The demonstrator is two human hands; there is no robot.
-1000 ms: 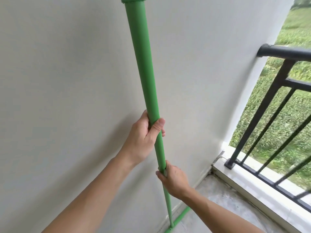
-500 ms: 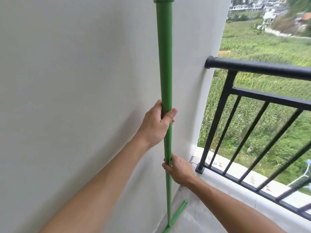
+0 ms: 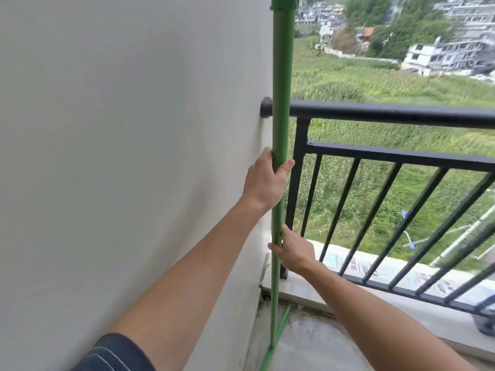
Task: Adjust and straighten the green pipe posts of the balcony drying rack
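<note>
A green pipe post (image 3: pixel 281 84) stands nearly upright close to the white wall, running from the top edge down to a green foot piece (image 3: pixel 278 330) on the floor. A joint collar (image 3: pixel 283 7) sits near its top. My left hand (image 3: pixel 265 184) is wrapped around the post at mid height, thumb on the right side. Lower down, my right hand (image 3: pixel 293 250) grips the post where the thick tube meets the thinner lower tube.
A white wall (image 3: pixel 120 156) fills the left. A black metal railing (image 3: pixel 388 113) with slanted bars closes the balcony on the right, just behind the post. Below lies the concrete floor (image 3: pixel 316 344) with a raised curb (image 3: pixel 375 295). Fields and buildings lie beyond.
The view has swung right and up, showing more railing and landscape. The post now looks upright instead of leaning. Both hands keep their grip at the same places on the post.
</note>
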